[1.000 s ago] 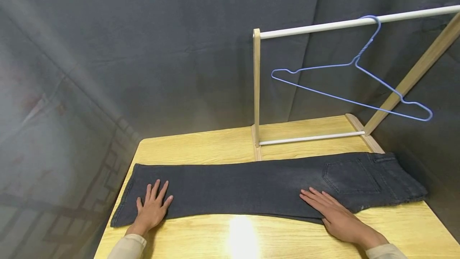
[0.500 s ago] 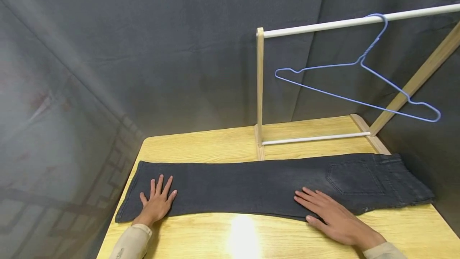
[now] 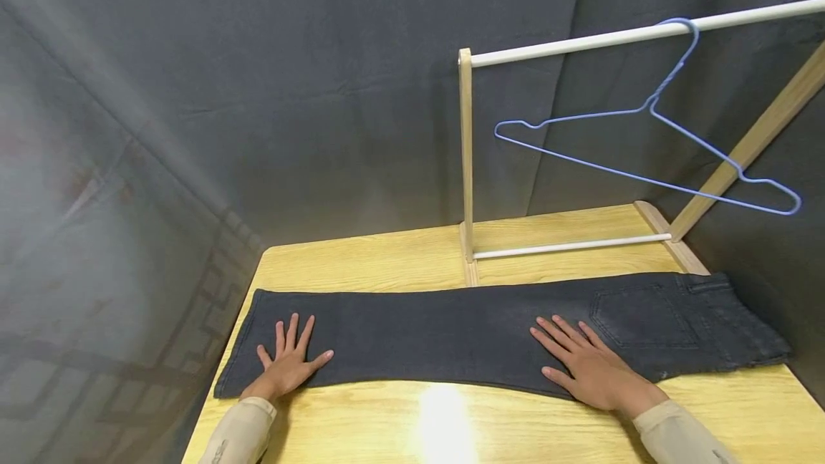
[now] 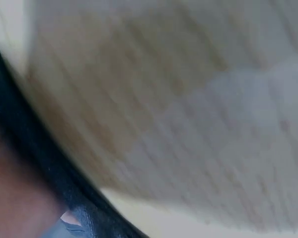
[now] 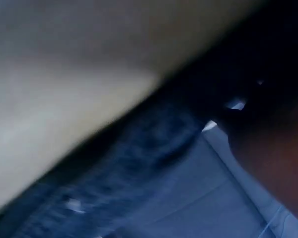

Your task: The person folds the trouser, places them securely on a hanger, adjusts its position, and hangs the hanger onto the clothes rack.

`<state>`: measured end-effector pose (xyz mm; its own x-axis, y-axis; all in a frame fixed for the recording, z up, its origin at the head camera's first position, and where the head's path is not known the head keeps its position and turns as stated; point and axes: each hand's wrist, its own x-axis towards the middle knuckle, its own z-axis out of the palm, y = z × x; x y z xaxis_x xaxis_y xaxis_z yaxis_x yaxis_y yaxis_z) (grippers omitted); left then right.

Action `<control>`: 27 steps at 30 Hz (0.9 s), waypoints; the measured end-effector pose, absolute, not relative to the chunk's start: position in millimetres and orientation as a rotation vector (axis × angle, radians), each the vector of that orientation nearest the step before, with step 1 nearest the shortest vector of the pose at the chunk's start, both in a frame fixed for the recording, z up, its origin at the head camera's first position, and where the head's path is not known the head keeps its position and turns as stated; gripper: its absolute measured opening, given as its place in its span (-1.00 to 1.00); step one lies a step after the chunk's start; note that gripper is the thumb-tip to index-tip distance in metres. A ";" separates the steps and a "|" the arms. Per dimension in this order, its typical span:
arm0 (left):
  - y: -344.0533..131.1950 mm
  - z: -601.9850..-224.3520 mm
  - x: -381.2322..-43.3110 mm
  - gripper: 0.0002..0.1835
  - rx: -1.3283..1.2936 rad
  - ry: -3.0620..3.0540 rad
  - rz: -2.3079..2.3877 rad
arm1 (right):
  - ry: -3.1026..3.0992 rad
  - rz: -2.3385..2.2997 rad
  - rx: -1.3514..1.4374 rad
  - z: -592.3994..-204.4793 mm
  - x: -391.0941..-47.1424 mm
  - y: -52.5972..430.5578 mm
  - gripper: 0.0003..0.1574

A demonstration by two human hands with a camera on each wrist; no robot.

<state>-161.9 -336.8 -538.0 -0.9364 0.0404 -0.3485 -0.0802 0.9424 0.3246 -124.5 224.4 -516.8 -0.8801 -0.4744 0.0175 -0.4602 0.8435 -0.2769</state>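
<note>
We seemingly smooth jeans, left hand at seven o'clock, right hand at four (both spread); any next lift probably needs pinching.

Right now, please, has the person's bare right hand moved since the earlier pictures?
Yes; the right hand has moved forward, nearer the white-railed wooden rack.

dark jeans, folded lengthwise, laid flat across wooden table, back pocket up, waistband at right
</note>
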 end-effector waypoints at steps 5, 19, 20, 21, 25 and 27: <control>-336.0 -538.2 -163.6 0.08 -0.035 2.731 0.489 | 2.850 -0.461 -0.566 -503.4 -143.1 228.3 -0.02; -340.7 -528.0 -161.1 0.18 -0.039 2.703 0.517 | 2.817 -0.420 -0.759 -490.8 -174.4 161.4 0.12; -340.2 -528.4 -161.3 0.18 -0.038 2.709 0.521 | 2.799 -0.426 -0.770 -491.2 -176.9 155.3 0.12; -339.8 -529.1 -161.7 0.18 -0.035 2.714 0.532 | 2.779 -0.435 -0.766 -492.6 -179.4 150.3 0.13; -337.2 -530.1 -162.0 0.18 -0.029 2.709 0.570 | 2.705 -0.443 -0.685 -500.4 -187.6 144.8 0.19; -336.5 -528.8 -161.6 0.18 -0.037 2.703 0.581 | 2.679 -0.433 -0.637 -504.0 -191.4 148.9 0.24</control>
